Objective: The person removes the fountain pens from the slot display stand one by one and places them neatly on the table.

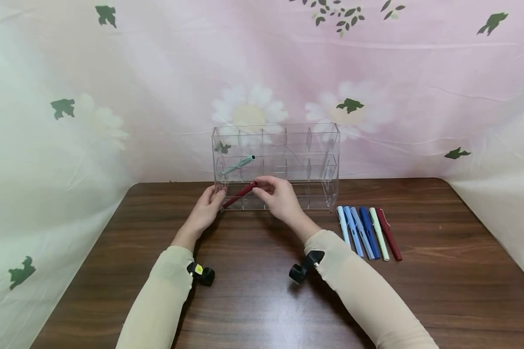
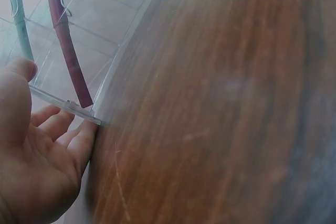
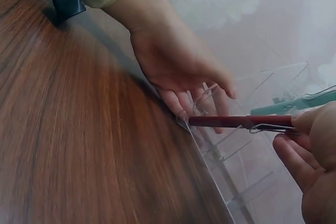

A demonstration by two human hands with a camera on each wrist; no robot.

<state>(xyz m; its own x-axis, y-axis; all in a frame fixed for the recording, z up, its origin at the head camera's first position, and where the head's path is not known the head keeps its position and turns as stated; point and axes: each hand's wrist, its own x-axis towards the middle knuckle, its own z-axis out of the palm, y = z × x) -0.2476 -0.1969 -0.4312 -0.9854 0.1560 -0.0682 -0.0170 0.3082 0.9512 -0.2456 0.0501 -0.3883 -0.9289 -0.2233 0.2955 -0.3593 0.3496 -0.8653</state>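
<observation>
1. Overhead, the right hand (image 1: pixel 279 196) pinches the upper end of the dark red pen (image 1: pixel 240 194), whose long axis slants down-left into the bottom-left cell of the clear organizer (image 1: pixel 327 145); the left hand (image 1: pixel 207 209) rests spread against that corner.
2. Left wrist: relaxed fingers (image 2: pixel 55 124) touch the organizer's edge, pen tip just beside.
3. Right wrist: fingertips (image 3: pixel 310 124) pinch the pen's clip end.

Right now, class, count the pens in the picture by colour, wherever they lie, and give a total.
Dark red pens: 2, one pinched by the right hand at the clear organiser, one on the table
Teal-green pen: 1
Light blue pens: 3
Dark blue pen: 1
White pen: 1
Total: 8
</observation>
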